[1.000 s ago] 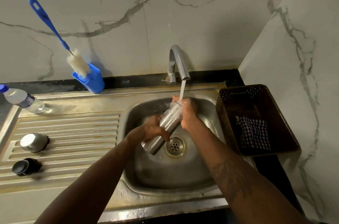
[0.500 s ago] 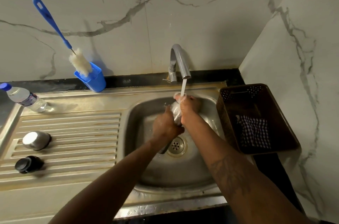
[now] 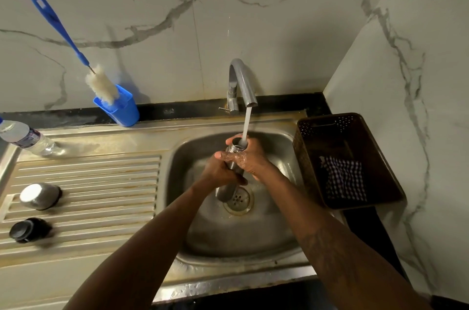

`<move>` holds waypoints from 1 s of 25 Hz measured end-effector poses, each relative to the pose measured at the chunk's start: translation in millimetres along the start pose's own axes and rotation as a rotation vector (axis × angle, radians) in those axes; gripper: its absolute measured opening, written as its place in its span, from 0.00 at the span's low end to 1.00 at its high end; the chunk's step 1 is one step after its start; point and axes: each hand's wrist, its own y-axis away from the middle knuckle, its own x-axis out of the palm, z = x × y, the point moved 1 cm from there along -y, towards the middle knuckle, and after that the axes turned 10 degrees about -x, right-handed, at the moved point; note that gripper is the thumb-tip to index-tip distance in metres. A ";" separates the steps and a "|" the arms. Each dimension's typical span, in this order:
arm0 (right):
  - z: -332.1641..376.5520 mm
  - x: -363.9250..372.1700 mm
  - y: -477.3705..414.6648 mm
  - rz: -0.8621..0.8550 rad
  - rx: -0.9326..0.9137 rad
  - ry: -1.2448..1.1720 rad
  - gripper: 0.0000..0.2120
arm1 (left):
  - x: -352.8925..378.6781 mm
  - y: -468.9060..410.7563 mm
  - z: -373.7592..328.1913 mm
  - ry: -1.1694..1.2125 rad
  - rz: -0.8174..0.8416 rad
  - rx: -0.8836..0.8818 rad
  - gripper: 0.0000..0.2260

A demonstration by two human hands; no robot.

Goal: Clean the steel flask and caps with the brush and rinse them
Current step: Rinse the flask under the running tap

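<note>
The steel flask (image 3: 224, 191) stands nearly upright over the sink basin (image 3: 200, 228), its open mouth under the running tap (image 3: 242, 81) so the water stream falls into it. My left hand (image 3: 220, 172) grips the flask's lower body. My right hand (image 3: 250, 158) is wrapped round its upper part just below the neck. A steel cap (image 3: 39, 195) and a black cap (image 3: 28, 229) lie on the ribbed drainboard (image 3: 101, 182) at the left. The blue-handled bottle brush (image 3: 76, 50) stands in a blue holder (image 3: 119, 106) against the wall.
A plastic water bottle (image 3: 28, 138) lies at the back left of the drainboard. A dark perforated basket (image 3: 347, 160) holding a checked cloth (image 3: 345, 177) sits to the right of the sink. Marble walls close in behind and on the right.
The flask went from lying tilted under the stream to standing nearly upright with its mouth under the tap. My left hand slid up the body, closer to my right hand.
</note>
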 end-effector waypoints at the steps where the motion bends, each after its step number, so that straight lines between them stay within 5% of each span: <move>1: 1.1 -1.5 1.3 -0.009 -0.012 0.028 0.22 | 1.5 -1.9 -2.0 -0.017 -0.012 -0.003 0.27; 9: 22.3 -9.4 -3.3 -0.121 -0.127 0.039 0.27 | 0.8 0.2 -31.0 0.220 -0.242 -0.015 0.18; 15: 10.1 -14.0 -1.1 -0.058 -0.101 0.001 0.32 | 1.1 0.3 -21.1 0.118 -0.299 0.140 0.16; 18: 1.4 -19.9 -0.1 0.035 -0.071 -0.026 0.38 | -2.7 -3.9 -16.0 0.064 -0.274 0.254 0.16; 25: 6.3 -33.5 -0.3 0.107 -0.039 0.077 0.25 | -15.6 -19.7 -16.0 -0.222 -0.070 0.210 0.17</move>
